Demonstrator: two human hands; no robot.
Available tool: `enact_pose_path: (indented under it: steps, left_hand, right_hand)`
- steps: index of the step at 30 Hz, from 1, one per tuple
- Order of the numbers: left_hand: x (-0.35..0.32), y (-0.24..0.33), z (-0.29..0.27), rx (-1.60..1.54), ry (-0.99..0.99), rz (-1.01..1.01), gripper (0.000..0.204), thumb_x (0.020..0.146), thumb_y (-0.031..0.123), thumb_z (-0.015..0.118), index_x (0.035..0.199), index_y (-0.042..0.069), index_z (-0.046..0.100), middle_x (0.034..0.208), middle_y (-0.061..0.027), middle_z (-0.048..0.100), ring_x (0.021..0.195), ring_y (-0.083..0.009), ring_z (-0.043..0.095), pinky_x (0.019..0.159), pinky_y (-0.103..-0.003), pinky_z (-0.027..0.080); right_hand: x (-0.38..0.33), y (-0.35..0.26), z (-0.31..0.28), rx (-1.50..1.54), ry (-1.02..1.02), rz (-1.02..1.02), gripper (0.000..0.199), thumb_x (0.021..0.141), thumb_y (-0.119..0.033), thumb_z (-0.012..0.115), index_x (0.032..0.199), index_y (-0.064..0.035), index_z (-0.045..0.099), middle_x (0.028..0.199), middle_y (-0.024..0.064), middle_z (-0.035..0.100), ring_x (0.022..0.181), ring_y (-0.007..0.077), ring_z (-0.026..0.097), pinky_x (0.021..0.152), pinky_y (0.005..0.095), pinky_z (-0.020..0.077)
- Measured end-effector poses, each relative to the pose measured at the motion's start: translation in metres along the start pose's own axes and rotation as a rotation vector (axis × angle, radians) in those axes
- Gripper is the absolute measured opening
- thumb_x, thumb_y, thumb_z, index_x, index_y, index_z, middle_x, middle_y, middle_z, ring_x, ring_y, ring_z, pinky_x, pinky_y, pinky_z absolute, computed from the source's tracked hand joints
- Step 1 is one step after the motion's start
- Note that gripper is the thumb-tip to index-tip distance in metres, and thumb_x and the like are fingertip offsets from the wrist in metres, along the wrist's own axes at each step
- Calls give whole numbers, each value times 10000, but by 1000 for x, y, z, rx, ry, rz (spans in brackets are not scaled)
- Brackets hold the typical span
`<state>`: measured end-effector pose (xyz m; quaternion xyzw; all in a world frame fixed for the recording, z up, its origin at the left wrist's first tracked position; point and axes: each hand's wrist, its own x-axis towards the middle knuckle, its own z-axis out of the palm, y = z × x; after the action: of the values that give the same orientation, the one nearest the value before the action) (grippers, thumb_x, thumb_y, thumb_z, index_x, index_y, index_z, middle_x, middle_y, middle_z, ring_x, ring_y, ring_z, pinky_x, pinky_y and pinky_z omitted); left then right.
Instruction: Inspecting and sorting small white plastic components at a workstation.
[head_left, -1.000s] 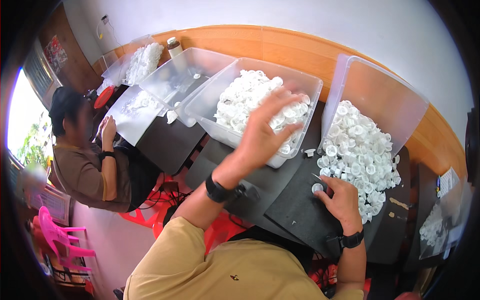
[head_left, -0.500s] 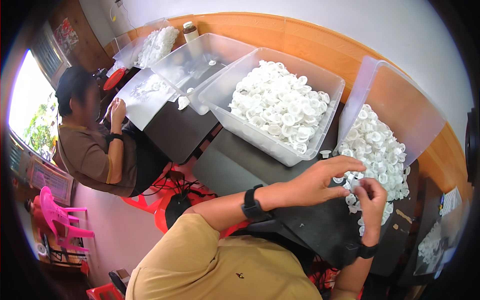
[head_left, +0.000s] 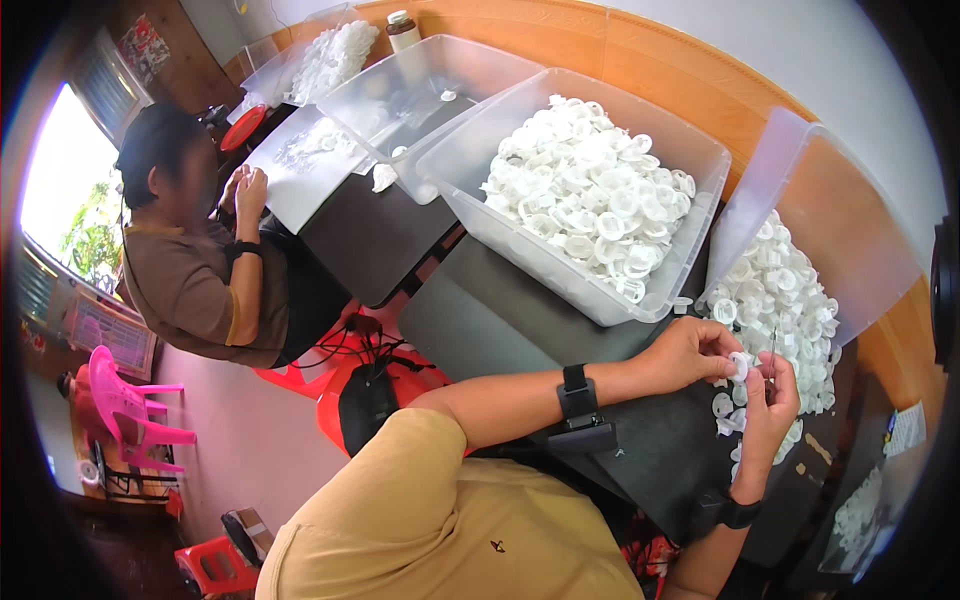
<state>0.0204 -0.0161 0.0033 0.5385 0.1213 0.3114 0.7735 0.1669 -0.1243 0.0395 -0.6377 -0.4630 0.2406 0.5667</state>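
Left hand (head_left: 692, 352) pinches a white cap (head_left: 739, 366) over the dark worktop (head_left: 520, 310), beside the cap pile (head_left: 780, 310). Right hand's (head_left: 768, 408) grip closes on a thin tool (head_left: 772, 352), its tip hard to make out.

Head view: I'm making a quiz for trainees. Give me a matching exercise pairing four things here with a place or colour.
1. clear bin of white rings
2. plastic chair
3. wristband
4. small white ring

a. pink
b. black, on the left forearm
c. on the dark table, ahead of the hands
d. between both hands' fingers

Pairs: 1-c, 2-a, 3-b, 4-d
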Motion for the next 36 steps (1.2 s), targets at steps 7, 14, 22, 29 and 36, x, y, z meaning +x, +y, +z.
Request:
enact_pose_path:
  steps: [7, 14, 22, 29, 36]
  left_hand:
    - [2, -7, -5, -37, 60, 6, 163, 837, 51, 697, 979, 4, 631, 848, -10, 634, 752, -61, 595, 648, -205, 511]
    - [5, -9, -5, 67, 57, 59, 163, 817, 81, 733, 917, 23, 618, 832, 5, 634, 785, -74, 591, 709, -226, 496]
    - [4, -10, -2, -43, 85, 71, 218, 793, 16, 723, 983, 6, 618, 1035, -51, 614, 855, -84, 597, 778, -242, 507]
    - [5, -14, 1, -90, -5, 27, 282, 778, 3, 734, 1035, -12, 617, 940, -19, 634, 835, -68, 598, 767, -226, 507]
    - [10, -6, 0, -90, 60, -51, 360, 779, 17, 738, 1119, -21, 624, 963, -39, 663, 869, -87, 615, 784, -250, 519]
  right_hand:
    - [1, -1, -2, -4, -57, 55, 168, 896, -121, 623, 1010, -3, 590, 811, -22, 556, 586, 5, 407, 472, 168, 296]
    - [5, 4, 4, -62, -35, 28, 100, 877, -59, 631, 929, -9, 562, 766, -25, 535, 575, 14, 396, 474, 175, 299]
    - [8, 11, -1, -45, -100, 55, 80, 882, -46, 601, 884, -3, 534, 744, -26, 508, 600, 13, 396, 474, 178, 294]
    - [4, 7, -1, -43, -83, 56, 55, 887, -61, 579, 893, -16, 549, 694, -47, 472, 554, 14, 374, 465, 185, 275]
    - [14, 4, 4, 56, -54, 98, 76, 881, -75, 607, 928, -25, 573, 660, -61, 473, 514, 5, 374, 455, 184, 269]
